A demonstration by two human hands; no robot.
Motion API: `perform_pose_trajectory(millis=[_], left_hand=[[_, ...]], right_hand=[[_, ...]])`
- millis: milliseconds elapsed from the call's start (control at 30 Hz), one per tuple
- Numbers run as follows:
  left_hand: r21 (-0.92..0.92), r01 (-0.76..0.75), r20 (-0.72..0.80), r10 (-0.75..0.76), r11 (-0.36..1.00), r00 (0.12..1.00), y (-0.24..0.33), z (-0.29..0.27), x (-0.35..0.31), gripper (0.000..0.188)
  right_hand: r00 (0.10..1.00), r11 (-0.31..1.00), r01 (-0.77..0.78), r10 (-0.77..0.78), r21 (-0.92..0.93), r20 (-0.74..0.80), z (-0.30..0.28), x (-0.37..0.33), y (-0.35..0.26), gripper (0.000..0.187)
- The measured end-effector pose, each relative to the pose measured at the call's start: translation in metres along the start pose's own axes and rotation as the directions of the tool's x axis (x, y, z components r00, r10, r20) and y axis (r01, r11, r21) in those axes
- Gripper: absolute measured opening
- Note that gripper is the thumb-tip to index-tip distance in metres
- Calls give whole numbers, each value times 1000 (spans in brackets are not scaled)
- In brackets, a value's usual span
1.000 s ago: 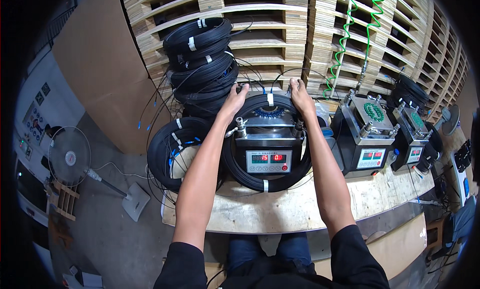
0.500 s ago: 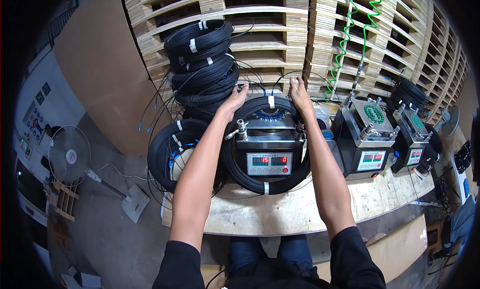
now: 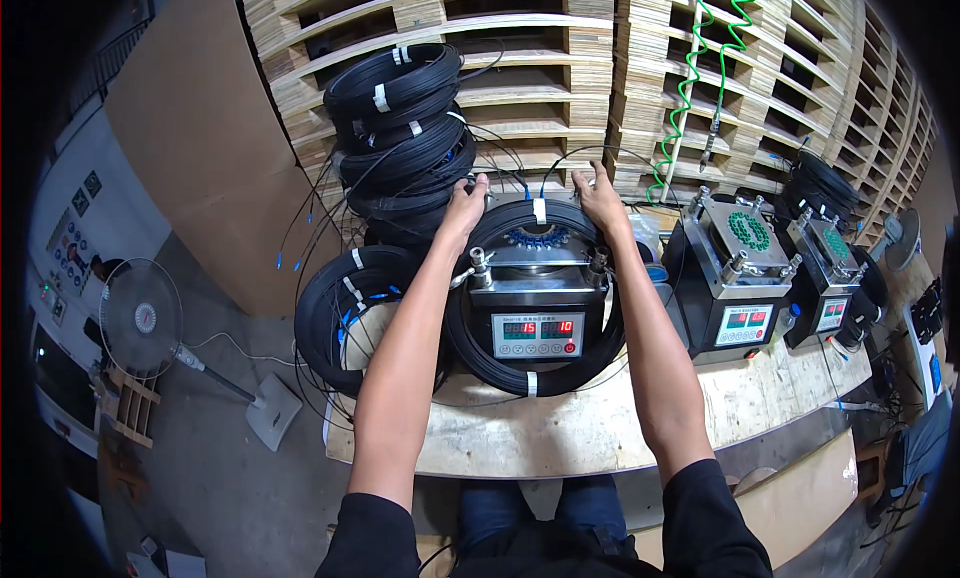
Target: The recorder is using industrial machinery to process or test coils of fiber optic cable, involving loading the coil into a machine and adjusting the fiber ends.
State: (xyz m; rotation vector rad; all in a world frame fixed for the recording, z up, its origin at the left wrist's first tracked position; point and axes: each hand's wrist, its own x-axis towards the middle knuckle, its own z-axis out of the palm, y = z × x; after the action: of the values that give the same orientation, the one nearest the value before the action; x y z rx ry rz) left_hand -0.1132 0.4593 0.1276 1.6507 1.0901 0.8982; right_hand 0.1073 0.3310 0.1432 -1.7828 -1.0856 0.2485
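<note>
A black cable coil (image 3: 500, 375) bound with white tape loops around the front of a polishing machine (image 3: 537, 297), which has a metal top, a ring of blue connectors (image 3: 538, 239) and a lit red display. My left hand (image 3: 463, 214) is at the machine's far left corner, fingers curled in; what they close on is mostly hidden. At the far right corner my right hand (image 3: 602, 202) is bent in the same way, its grip hidden too. Metal clamp knobs (image 3: 481, 268) stand on the near corners. Two blue-tipped cable ends rise behind the coil, between my hands.
Black coils (image 3: 400, 168) are stacked at the back left, with another coil (image 3: 318, 318) in front. Two similar machines (image 3: 735, 268) stand on the right of the wooden table (image 3: 560, 433). A green spiral hose (image 3: 690, 88) hangs before wooden pallets (image 3: 510, 58). A fan (image 3: 145, 318) stands at left.
The red digits on the nearest machine's display have changed. My hands have shifted slightly at the far corners, with the left fingers more curled. The hanging hose end has swung a little.
</note>
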Motion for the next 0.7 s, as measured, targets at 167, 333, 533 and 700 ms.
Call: perform_pose_trajectory(millis=[167,333,533,700], left_hand=[[25,-56,20,56,998,998,-2,-2,3,90],[6,-9,129,8,1000,992,15,2,-15,87],[-48,-54,130,60,997,990,17,5,-18,82],[-104,-43,83,52,994,995,1,-4,-3,85]], right_hand=[[999,999,29,-30,21,38,8,14,7,81],[996,975,9,-29,224,88,10,19,23,85],[996,980,45,-58,194,65,5,25,35,83],[992,968,42,-70,247,104,8,26,25,82]])
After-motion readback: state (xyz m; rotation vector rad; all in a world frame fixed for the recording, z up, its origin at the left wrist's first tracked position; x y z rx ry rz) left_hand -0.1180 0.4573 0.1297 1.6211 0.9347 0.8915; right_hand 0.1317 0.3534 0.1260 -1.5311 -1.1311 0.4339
